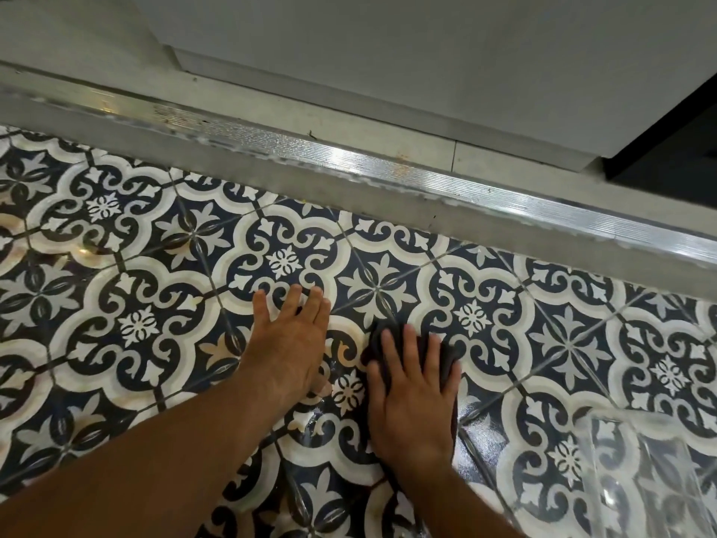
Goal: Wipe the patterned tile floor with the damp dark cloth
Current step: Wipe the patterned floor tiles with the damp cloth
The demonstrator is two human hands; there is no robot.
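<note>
- Floor (163,266) of patterned tile, dark blue and white with scrolls and flower centres, fills most of the view and runs up to a metal threshold strip (388,165) that crosses from upper left to lower right.
- Beyond the strip stands a pale grey panel (388,64), with a black surface (675,141) at the far right.
- The right hand (413,386) lies palm down on the dark cloth (446,353), fingers spread flat over it; its grip is a flat press rather than a closed clasp.
- The cloth is bunched under that hand, on the floor near the middle of the view, showing past the fingertips and along the little-finger side.
- The left hand (289,343) rests palm down on bare tile just beside the right one, fingers stretched out and a little apart, holding nothing; its grip is wide and flat.
- The two hands are apart, with a flower motif showing between them.
- The tiles around and below the cloth shine wet, with bright streaks of reflected light.
- A clear, glassy object (644,479) sits at the lower right corner; what it is I cannot tell.
</note>
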